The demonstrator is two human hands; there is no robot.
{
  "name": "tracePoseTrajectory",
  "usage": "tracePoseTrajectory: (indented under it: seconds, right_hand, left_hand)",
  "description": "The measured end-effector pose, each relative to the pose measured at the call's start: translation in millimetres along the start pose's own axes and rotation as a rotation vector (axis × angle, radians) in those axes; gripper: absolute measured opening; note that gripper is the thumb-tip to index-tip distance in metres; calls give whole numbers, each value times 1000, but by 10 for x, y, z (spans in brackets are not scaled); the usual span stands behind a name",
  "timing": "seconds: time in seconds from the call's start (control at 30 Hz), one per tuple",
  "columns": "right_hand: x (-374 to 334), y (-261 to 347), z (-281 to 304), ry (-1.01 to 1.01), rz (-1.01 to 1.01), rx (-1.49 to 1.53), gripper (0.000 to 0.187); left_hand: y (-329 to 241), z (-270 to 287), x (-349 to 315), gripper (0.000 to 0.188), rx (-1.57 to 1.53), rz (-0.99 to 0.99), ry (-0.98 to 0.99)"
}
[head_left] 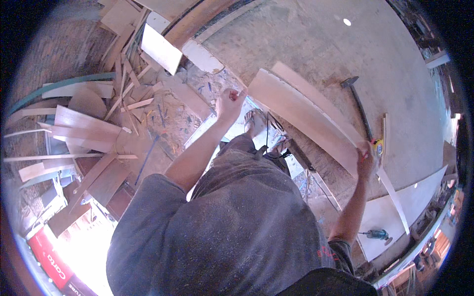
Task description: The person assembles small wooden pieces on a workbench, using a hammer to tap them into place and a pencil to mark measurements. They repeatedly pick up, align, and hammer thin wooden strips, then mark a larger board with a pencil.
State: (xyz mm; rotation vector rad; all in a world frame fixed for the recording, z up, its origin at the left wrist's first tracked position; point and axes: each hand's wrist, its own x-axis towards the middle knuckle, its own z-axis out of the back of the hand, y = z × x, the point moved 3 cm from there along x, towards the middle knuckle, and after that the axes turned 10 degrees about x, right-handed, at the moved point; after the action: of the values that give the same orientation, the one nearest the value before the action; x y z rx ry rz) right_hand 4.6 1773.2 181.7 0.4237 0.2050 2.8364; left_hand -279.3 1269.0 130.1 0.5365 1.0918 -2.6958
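My left hand [230, 104] is closed, its fingers curled, with a fingertip at the left end of a long pale wooden board [301, 118]. What its fingers pinch, if anything, is too small to see. At the board's right end my right hand [365, 157] is also closed, with a small red spot showing among the fingers. A yellow tape measure [378, 147] sits right against that hand; whether I grip it is unclear. Behind the board, a second pale board [316, 106] runs alongside. A hammer [359, 106] lies beyond, its dark handle pointing toward my right hand.
The boards rest on a large dusty worktop [306, 44]. Narrow wooden strips [385, 140] and a thin white strip [393, 200] lie at right, near a green power tool [377, 234]. Offcuts [89, 128] are heaped at left. A white panel [161, 48] stands out far left.
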Motion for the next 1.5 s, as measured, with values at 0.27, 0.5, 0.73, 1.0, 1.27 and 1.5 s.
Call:
tracePoseTrajectory:
  seconds: [0.27,0.5,0.73,1.0,1.27,1.5]
  right_hand:
    - [-263,-1887,201,166,-504,-335,54]
    - [-854,-2713,482,280,-902,-523,55]
    - [-1422,-2624,464,77,-823,-451,65]
    - [-1233,-1077,386,48,-878,-383,77]
    - [359,2396,121,-32,-151,426,83]
    - [1218,3450,-152,299,-291,467,75]
  left_hand:
    - [-55,-595,-121,57,-428,288,79]
    - [-102,-638,-4,38,-544,344,190]
    - [-73,-88,-308,31,-1094,178,40]
    - [-81,911,89,29,-1078,138,-8]
    - [-230,1342,812,35,-1007,139,224]
    - [-130,1636,1292,39,-986,109,292]
